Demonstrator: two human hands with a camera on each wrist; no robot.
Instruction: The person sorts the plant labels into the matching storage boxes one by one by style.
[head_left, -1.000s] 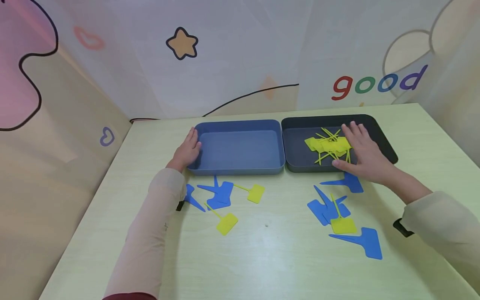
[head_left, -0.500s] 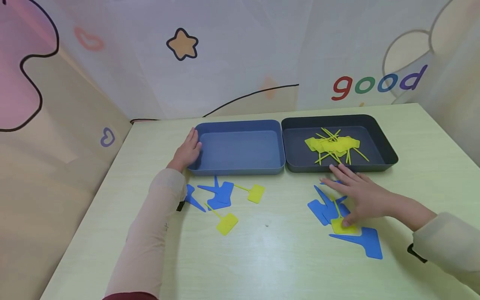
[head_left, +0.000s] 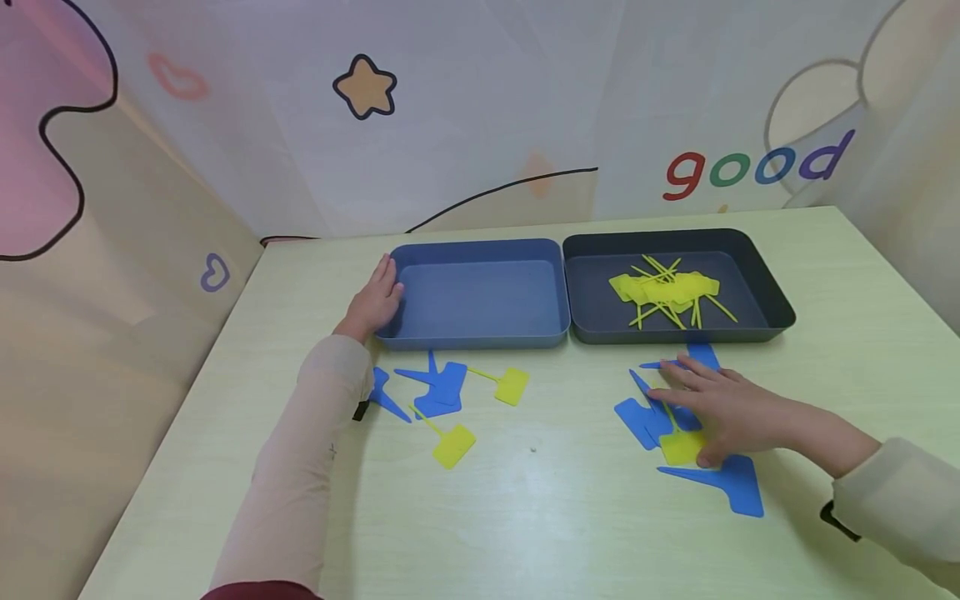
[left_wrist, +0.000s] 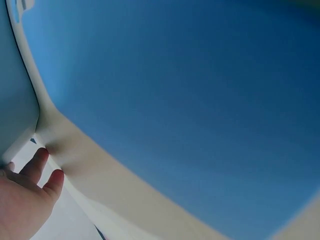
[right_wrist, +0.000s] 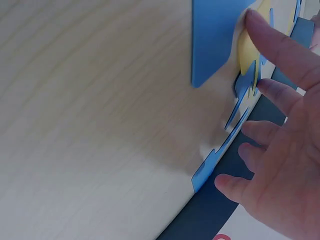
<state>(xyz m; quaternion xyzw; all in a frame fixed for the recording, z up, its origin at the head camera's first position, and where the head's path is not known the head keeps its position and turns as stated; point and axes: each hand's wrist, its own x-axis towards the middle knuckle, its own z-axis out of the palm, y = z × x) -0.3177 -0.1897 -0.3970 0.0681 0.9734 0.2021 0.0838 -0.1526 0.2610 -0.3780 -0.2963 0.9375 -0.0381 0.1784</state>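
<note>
My left hand [head_left: 372, 300] rests along the left wall of the blue-grey tray [head_left: 480, 342], its fingers extended; in the left wrist view, its fingertips [left_wrist: 56, 177] reach toward that tray's side. My right hand [head_left: 731, 417] is over the right-hand group of T-shaped plant labels, fingers spread. Its thumb touches the edge of a yellow plant label [head_left: 681, 448], and the index finger lies by the stem. Blue plant labels [head_left: 637, 423] lie beneath and around it, partly hidden by the hand. In the right wrist view, the yellow label [right_wrist: 246, 52] shows between thumb and index finger.
A black tray [head_left: 765, 333] with a pile of yellow plant labels [head_left: 667, 290] adjoins the blue-grey tray. Left of centre lie blue labels [head_left: 442, 387] and two yellow ones, [head_left: 512, 387] nearer the tray. One blue label [head_left: 742, 487] lies at the right front.
My right hand has come back from above the black tray to the labels in front of it. The yellow label under it has shifted slightly. My left hand has stayed put.
</note>
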